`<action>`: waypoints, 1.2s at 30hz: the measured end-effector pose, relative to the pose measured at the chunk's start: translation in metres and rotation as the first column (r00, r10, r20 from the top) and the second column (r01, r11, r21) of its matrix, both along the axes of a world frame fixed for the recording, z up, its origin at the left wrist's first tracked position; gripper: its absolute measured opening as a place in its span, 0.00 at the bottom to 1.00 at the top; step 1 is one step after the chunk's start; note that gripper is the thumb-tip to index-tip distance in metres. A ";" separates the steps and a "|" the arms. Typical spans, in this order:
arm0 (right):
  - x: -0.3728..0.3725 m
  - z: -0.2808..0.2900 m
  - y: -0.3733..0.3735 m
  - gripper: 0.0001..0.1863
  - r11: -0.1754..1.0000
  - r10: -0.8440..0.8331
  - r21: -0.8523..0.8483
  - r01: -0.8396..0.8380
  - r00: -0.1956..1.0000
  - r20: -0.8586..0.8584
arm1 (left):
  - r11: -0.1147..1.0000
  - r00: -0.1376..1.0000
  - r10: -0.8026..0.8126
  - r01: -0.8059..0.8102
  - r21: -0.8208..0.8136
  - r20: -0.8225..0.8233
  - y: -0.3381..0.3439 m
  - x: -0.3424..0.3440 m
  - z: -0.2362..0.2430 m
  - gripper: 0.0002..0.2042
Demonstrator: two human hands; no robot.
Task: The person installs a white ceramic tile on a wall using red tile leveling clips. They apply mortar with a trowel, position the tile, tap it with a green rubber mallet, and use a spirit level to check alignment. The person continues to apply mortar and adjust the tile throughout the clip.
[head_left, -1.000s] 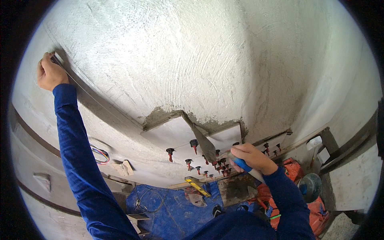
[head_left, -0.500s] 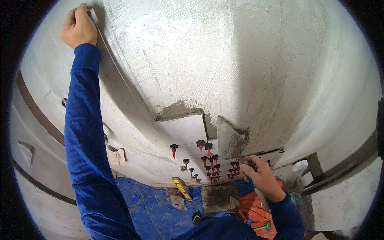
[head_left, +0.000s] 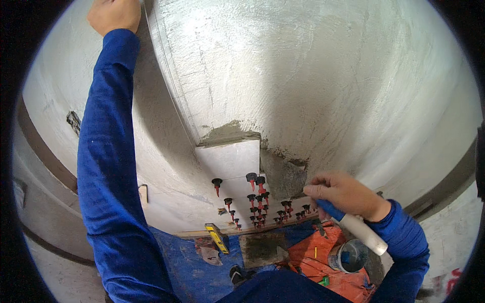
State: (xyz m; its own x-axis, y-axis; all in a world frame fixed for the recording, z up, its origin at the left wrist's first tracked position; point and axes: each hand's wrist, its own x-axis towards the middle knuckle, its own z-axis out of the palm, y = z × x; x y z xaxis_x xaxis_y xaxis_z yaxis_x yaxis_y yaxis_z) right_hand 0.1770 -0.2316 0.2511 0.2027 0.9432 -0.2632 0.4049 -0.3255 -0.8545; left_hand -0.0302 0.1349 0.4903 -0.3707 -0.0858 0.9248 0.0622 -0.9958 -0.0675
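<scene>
My left hand (head_left: 113,14) is high on the plastered wall (head_left: 313,65), closed, its fingertips cut off by the frame's top, beside a thin line (head_left: 166,81) running down to tiles. My right hand (head_left: 348,197) is closed around the blue-and-white handle of a trowel (head_left: 361,232); its grey, mortar-smeared blade (head_left: 283,174) is at the wall, right of the upper white tile (head_left: 227,159). Red-and-black levelling clips (head_left: 251,182) stud the tile joints below. A band of grey mortar (head_left: 225,130) edges the top of the upper tile.
Below lie a blue tarp (head_left: 184,267), a yellow spirit level (head_left: 216,237), a mortar-stained board (head_left: 260,252), an orange sheet (head_left: 313,250) and a bucket (head_left: 346,258). A shoe (head_left: 236,273) shows at the bottom. A dark rough hole (head_left: 73,121) is in the left wall.
My left hand has moved up to the top edge and right. My right hand has moved right, still with the trowel. The view has shifted up the wall.
</scene>
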 end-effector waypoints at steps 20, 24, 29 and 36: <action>0.002 0.001 -0.015 0.19 0.835 -0.369 0.416 -0.360 0.194 0.909 | 0.997 0.991 0.051 -0.058 0.047 0.127 0.000 0.004 0.001 0.16; 0.008 -0.001 -0.011 0.19 0.825 -0.382 0.405 -0.395 0.139 0.914 | 0.998 0.990 0.064 -0.067 0.019 0.124 -0.001 0.005 0.001 0.16; 0.010 0.001 -0.001 0.19 0.844 -0.364 0.369 -0.390 0.091 0.927 | 0.999 0.991 0.044 -0.047 0.025 0.125 -0.003 0.005 0.000 0.16; 0.006 0.016 0.013 0.18 0.812 -0.412 0.440 -0.383 0.157 0.898 | 0.998 0.992 0.045 -0.049 0.031 0.120 -0.006 0.005 -0.001 0.15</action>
State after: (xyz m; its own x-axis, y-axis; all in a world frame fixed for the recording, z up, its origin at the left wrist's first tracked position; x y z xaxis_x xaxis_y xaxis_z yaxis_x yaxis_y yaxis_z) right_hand 0.1830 -0.2191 0.2668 -0.0901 0.7913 0.6047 0.9660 -0.0784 0.2465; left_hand -0.0257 0.1286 0.4896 -0.4728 -0.1368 0.8705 0.1188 -0.9888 -0.0908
